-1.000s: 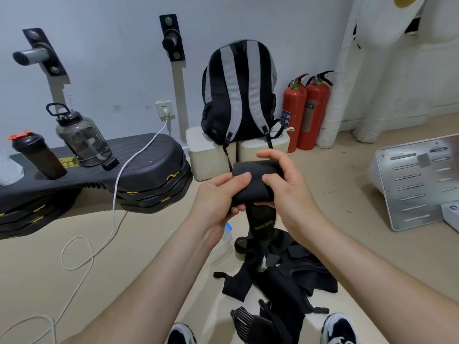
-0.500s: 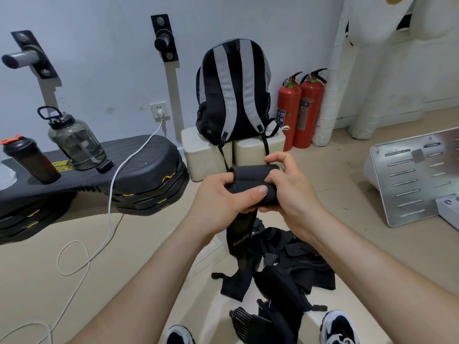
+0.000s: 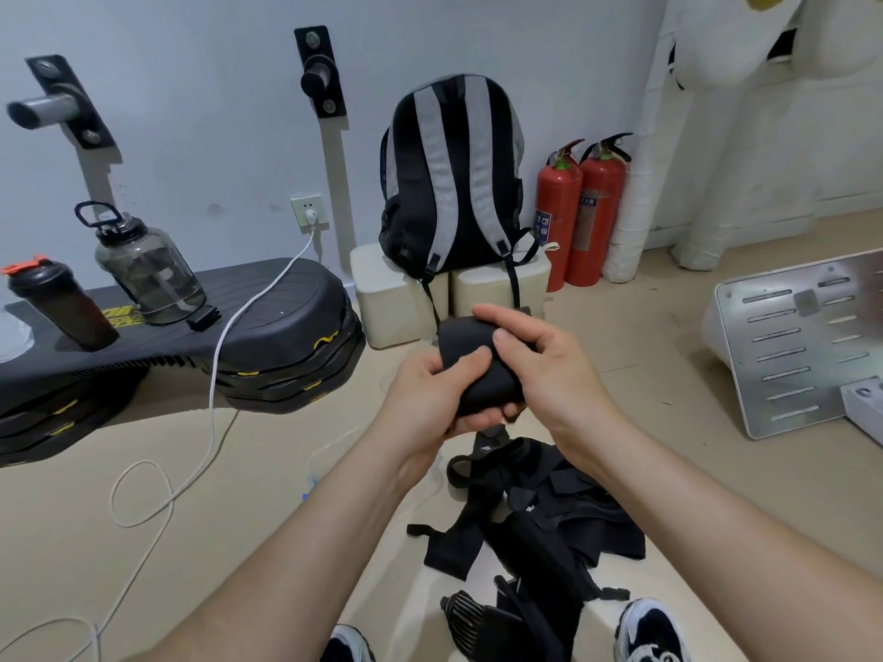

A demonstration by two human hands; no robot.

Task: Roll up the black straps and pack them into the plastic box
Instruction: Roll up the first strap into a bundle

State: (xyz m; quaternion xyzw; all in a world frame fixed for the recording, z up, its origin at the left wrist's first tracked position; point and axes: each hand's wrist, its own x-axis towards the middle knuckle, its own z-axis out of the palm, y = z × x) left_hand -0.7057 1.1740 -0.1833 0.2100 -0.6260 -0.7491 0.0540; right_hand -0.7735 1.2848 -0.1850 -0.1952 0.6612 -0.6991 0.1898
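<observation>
Black fabric fills the frame's centre: a rolled strap [image 3: 478, 370] clamped between both hands, left hand [image 3: 430, 398] under and beside it, right hand [image 3: 544, 365] wrapped over its top. Its short loose tail hangs just below, towards the heap of loose straps [image 3: 535, 513] lower centre. Behind, upper centre, stands a backpack [image 3: 454, 174], with two fire extinguishers [image 3: 578, 207] to its right. A white cable [image 3: 215, 384] crosses the left.
</observation>
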